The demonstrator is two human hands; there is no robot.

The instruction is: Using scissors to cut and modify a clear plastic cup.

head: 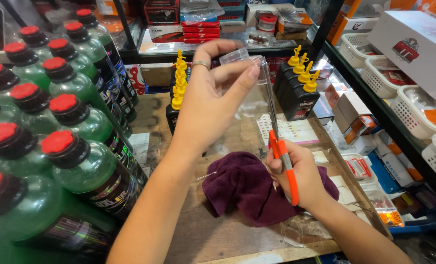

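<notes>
- Fingers of the left hand are pinching a small clear plastic piece at the upper middle of the frame, thumb and forefinger closing on its edge; a ring is showing on one finger.
- The right hand is sitting lower, right of centre, closed around the orange handles of a pair of scissors.
- The scissors are pointing straight up, their thin blades reaching to the clear plastic piece; whether the blades are touching it or just beside it is hard to tell.
- A crumpled purple cloth is lying on the wooden table right under the right hand, which is partly covering it.
- A small metal screw is lying just left of the cloth.
- A row of black bottles with yellow spouts is standing right of the raised hand, and another row of the same kind is partly hiding behind the left wrist.
- Large green bottles with red caps are crowding the whole left side of the frame, from the upper left down to the lower left.
- White plastic baskets holding small packets are lining a shelf along the right edge.
- A white carton is resting above them at the upper right.
- Red and white boxes are stacking up on a shelf at the top centre.
</notes>
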